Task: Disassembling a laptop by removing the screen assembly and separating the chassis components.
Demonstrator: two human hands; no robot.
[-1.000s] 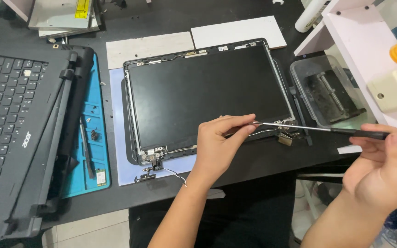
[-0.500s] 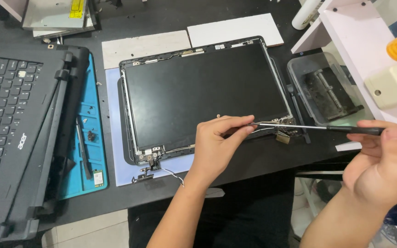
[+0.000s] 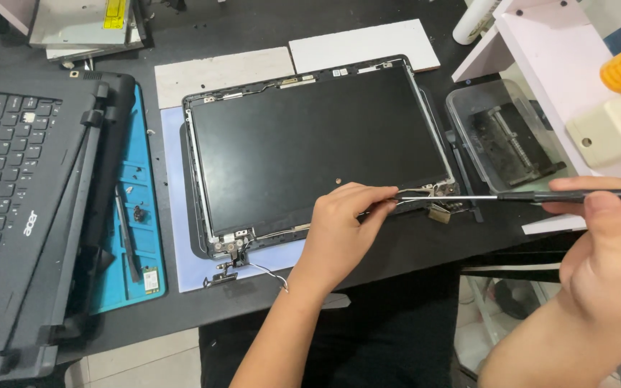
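Note:
A bare laptop screen panel (image 3: pixel 310 144) lies flat in its open lid frame on a pale blue mat (image 3: pixel 174 215). My left hand (image 3: pixel 343 230) rests on the panel's near edge, fingertips pinching the thin metal shaft near its tip by the right hinge (image 3: pixel 436 192). My right hand (image 3: pixel 605 266) grips the dark handle of a long screwdriver (image 3: pixel 540 196), held level and pointing left at that hinge. A loose hinge and cable (image 3: pixel 235 266) stick out at the panel's near left corner.
A black laptop base (image 3: pixel 16 194) with keyboard stands at the left beside a teal parts tray (image 3: pixel 134 223). A clear plastic box (image 3: pixel 501 136) sits right of the panel. White boards (image 3: pixel 364 44) lie behind it. A pink shelf (image 3: pixel 548 65) carries a cream socket block (image 3: pixel 612 129).
Both hands and the screwdriver stay by the right hinge; the view shifts only slightly.

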